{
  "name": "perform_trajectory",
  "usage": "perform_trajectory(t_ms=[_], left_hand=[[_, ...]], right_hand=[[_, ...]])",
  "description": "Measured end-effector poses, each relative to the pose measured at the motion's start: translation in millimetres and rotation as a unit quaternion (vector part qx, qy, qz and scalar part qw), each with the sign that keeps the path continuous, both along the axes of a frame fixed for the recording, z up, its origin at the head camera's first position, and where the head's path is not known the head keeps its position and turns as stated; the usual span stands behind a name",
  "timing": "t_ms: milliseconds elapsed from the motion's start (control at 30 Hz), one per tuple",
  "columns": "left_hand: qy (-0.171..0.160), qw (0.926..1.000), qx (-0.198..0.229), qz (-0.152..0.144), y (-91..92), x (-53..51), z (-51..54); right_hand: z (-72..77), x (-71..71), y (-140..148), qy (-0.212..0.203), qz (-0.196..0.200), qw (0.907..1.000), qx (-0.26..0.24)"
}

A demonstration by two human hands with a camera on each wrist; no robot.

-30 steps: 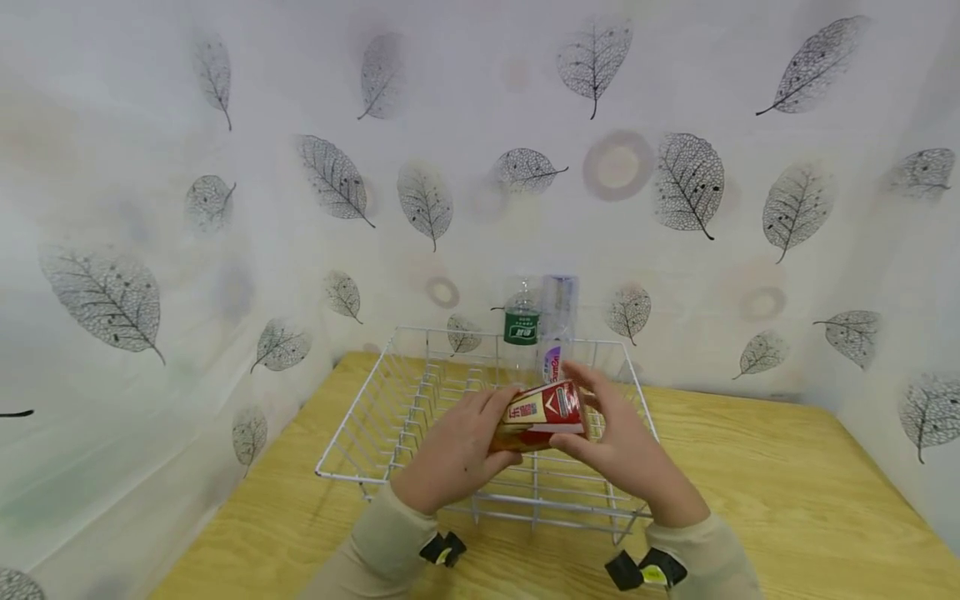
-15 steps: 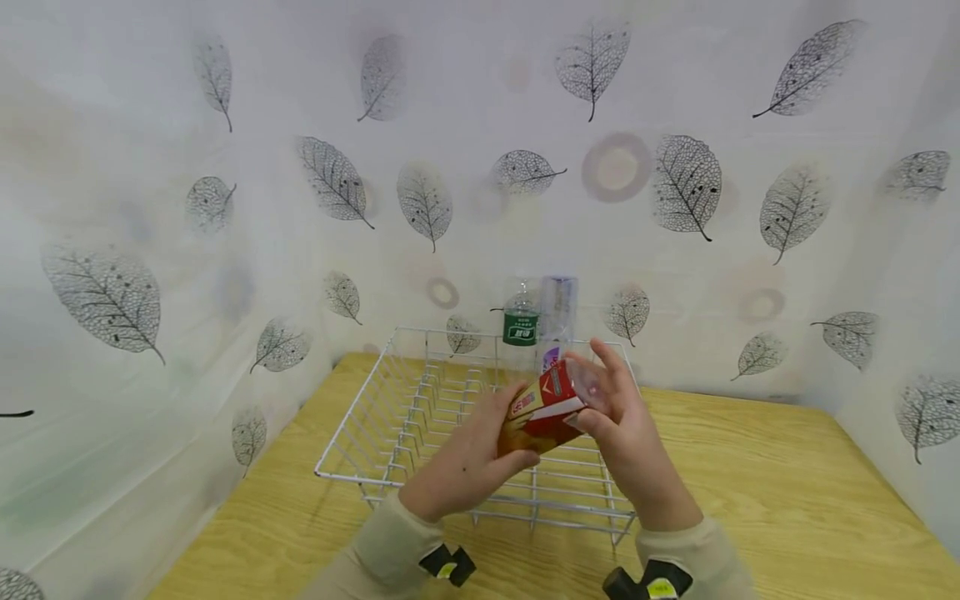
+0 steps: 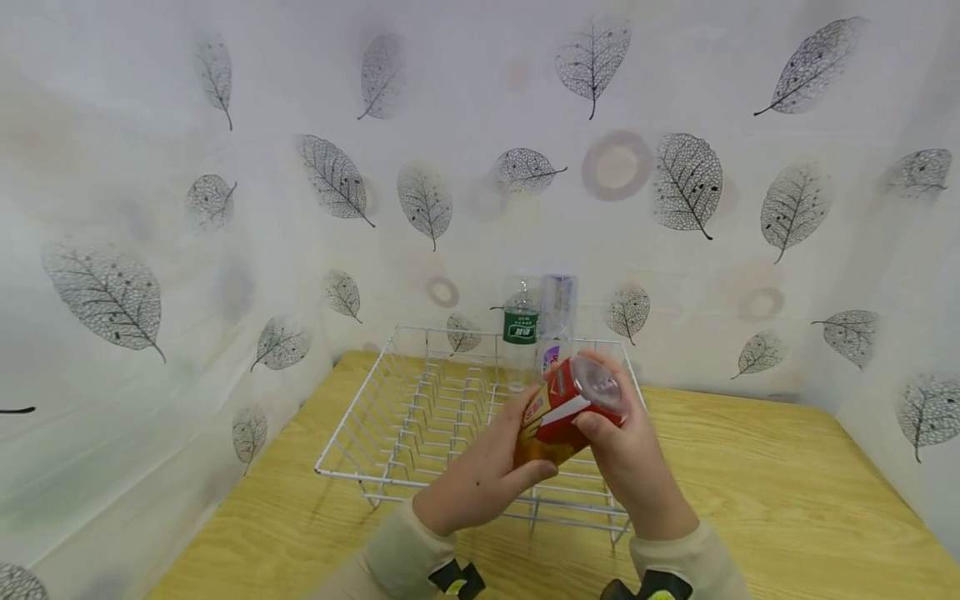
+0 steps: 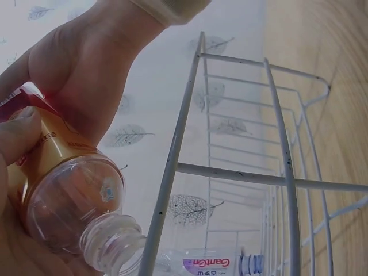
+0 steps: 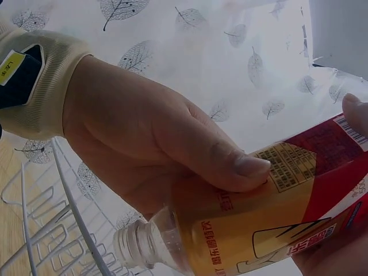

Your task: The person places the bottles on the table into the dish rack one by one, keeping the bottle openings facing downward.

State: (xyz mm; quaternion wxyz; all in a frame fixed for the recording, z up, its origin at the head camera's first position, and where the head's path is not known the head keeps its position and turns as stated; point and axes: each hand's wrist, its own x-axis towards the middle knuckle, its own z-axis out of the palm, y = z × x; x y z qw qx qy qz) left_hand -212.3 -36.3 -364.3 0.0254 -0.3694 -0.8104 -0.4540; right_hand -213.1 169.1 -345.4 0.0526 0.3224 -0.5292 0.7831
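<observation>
A plastic bottle (image 3: 551,429) with a red and gold label is held aslant in both hands, its clear base towards the upper right. My left hand (image 3: 480,483) grips it round the gold part near the neck, and my right hand (image 3: 645,471) holds the red base end. In the left wrist view the open bottle neck (image 4: 115,241) has no cap. My right thumb (image 5: 356,118) lies by the label's barcode in the right wrist view. Fingers behind the bottle are partly hidden.
A white wire rack (image 3: 397,482) stands on the wooden table (image 3: 750,492) beneath the hands. Two clear bottles stand at its back, one with a green label (image 3: 521,327), the other a purple-marked bottle (image 3: 557,312); their lettering looks inverted. Leaf-patterned sheeting (image 3: 465,100) surrounds the table.
The red and gold bottle has turned so its base faces up more, and has shifted right. My left hand has moved right with it; my right hand has closed further round the base.
</observation>
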Motion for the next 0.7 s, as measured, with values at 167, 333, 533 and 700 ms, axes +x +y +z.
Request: perform_trajectory(t_ms=[167, 333, 533, 700], left_hand=[[0.022, 0.9997, -0.005, 0.006, 1.3, -0.3, -0.6], [0.034, 0.999, -0.024, 0.014, -0.6, -1.9, 0.6], [0.03, 0.9969, -0.065, 0.033, -13.3, -4.5, 1.7], [0.029, 0.9923, -0.099, 0.068, -31.3, -8.7, 2.3]], right_hand=[[2.1, 3.6, 2, -0.018, -0.034, 0.999, 0.023], [3.8, 3.8, 2, -0.033, -0.066, 0.9964, 0.043], [3.5, 0.8, 9, -0.04, -0.069, 0.9956, 0.048], [3.4, -1.9, 17, -0.04, -0.079, 0.9944, 0.057]])
